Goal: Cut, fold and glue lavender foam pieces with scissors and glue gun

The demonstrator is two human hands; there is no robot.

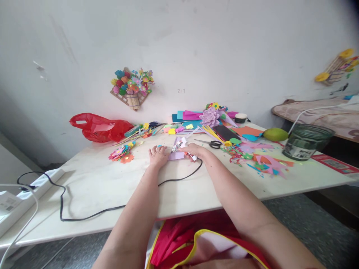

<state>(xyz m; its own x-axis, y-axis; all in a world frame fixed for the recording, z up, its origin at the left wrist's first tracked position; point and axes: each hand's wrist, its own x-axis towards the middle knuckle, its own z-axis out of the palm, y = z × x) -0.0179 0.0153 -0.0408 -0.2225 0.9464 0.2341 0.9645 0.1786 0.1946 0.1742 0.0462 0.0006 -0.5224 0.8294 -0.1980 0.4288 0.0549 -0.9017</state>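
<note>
- The purple sheet [176, 156] lies on the bench [92, 186], mid-width, back from the near edge; a sideways push could shift it
- The right hand [198, 150] has its fingers wrapped around a corded white tool [183, 141] over the sheet; should its tip be hot, a slip could burn the other hand
- The left hand [159, 155] rests at the sheet's left side, fingers spread, grasping nothing visible; whether they press the sheet, I cannot tell
- The black cord [179, 180] passes by the left forearm toward the power strip [42, 186] at the left edge; a snag could jerk the tool
- Scissors [215, 144] point toward the sheet; a careless rightward reach could meet the blades
- The glass jar [303, 144] stands near the right edge; a knock could topple it
</note>
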